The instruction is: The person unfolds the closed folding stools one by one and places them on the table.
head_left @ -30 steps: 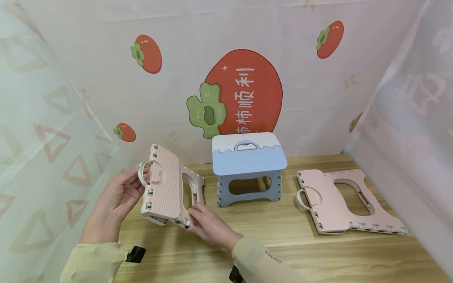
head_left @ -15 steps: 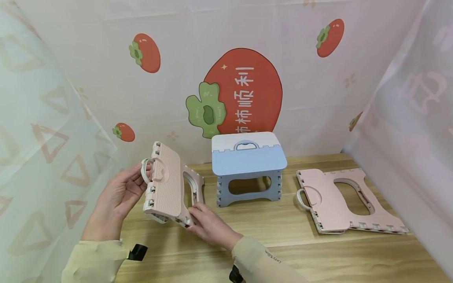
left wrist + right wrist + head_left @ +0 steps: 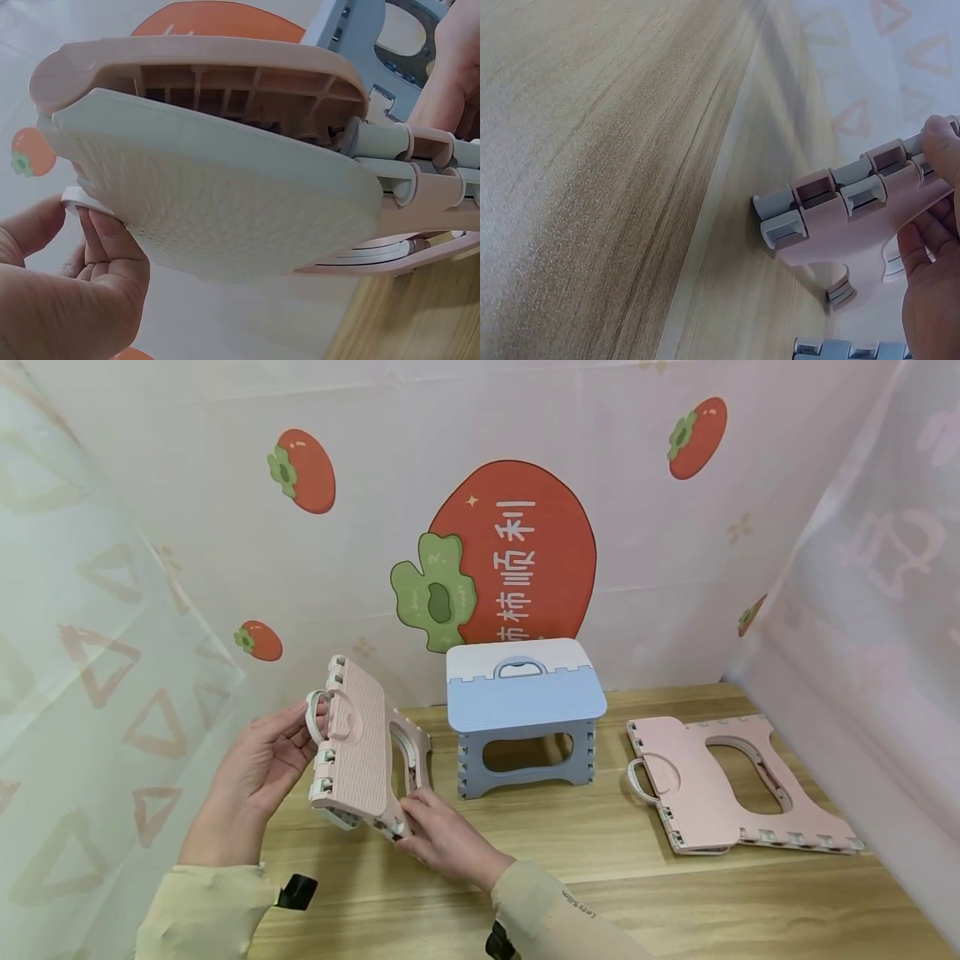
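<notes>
Tilted above the left part of the table is a pink and white folding stool (image 3: 358, 752), its seat halves folded nearly together. At its left end, my left hand (image 3: 264, 762) grips the white carry handle (image 3: 317, 717); the left wrist view shows thumb and fingers around that handle (image 3: 84, 199). My right hand (image 3: 450, 839) holds the lower edge of the leg panel, with fingers curled through the leg cutout in the right wrist view. The bumpy white seat half (image 3: 225, 187) shows from below in the left wrist view.
A blue and white folding stool (image 3: 527, 718) stands unfolded against the back wall. Another pink stool (image 3: 697, 785) lies folded flat at the right on the wooden table (image 3: 570, 877). Printed plastic sheets (image 3: 187, 468) enclose the left, back and right sides.
The held stool's seat end has moved slightly right and up, and the left hand has travelled with it. The right hand keeps its hold in nearly the same place.
</notes>
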### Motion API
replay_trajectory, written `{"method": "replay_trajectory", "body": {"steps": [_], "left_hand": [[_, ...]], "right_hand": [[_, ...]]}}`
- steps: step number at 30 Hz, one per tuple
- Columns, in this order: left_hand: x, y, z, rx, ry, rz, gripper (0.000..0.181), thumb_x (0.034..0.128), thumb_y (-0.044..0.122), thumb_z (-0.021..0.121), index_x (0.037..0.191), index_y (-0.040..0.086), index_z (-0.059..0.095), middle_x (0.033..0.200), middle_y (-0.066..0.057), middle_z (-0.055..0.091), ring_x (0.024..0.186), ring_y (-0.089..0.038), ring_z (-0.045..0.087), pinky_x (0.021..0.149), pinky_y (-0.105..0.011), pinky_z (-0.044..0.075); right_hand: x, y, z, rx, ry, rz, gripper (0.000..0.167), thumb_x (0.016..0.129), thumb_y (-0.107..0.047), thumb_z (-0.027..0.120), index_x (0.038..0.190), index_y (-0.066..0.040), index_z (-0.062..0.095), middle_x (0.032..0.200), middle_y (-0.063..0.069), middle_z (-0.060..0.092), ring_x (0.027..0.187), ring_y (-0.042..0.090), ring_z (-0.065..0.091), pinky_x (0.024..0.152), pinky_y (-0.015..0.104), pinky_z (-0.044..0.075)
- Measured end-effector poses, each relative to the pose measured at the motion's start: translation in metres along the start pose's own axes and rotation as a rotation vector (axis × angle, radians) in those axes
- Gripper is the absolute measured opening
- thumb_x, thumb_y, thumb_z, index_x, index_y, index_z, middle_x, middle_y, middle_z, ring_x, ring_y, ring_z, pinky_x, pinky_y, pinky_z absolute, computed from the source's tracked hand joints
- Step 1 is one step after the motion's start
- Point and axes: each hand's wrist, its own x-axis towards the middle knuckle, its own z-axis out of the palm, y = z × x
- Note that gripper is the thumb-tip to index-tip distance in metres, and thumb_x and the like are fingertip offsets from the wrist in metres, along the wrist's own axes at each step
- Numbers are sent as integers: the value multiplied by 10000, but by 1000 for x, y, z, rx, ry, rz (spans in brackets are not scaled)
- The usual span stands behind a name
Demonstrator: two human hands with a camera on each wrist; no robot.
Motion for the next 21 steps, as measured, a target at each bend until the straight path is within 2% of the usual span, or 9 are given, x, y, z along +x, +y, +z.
{"method": "replay_trajectory", "body": {"steps": [9, 14, 21], "left_hand": [[3, -4, 5, 40, -4, 14, 268, 1075, 29, 481, 1160, -89, 707, 1035, -142, 748, 899, -216, 715, 813, -284, 598], [4, -6, 9, 23, 12, 16, 252, 1063, 17, 505, 1178, -105, 693, 1041, -156, 746, 904, -222, 719, 816, -289, 601], [7, -7, 14, 19, 19, 17, 246, 1054, 2, 517, 1206, -118, 669, 1052, -168, 745, 925, -220, 727, 826, -289, 602]], "right_hand": [[-3, 2, 0, 6, 35, -17, 445, 975, -275, 716, 1361, -93, 592, 1311, 9, 539, 1147, 72, 581, 1006, 188, 495], [-4, 4, 0, 8, 58, -40, 433, 968, -247, 728, 1346, -85, 595, 1280, 9, 542, 1122, 69, 586, 997, 181, 497], [-5, 6, 0, 34, 56, -14, 411, 973, -261, 719, 1338, -119, 593, 1289, -17, 534, 1135, 55, 579, 1011, 195, 495]]}}
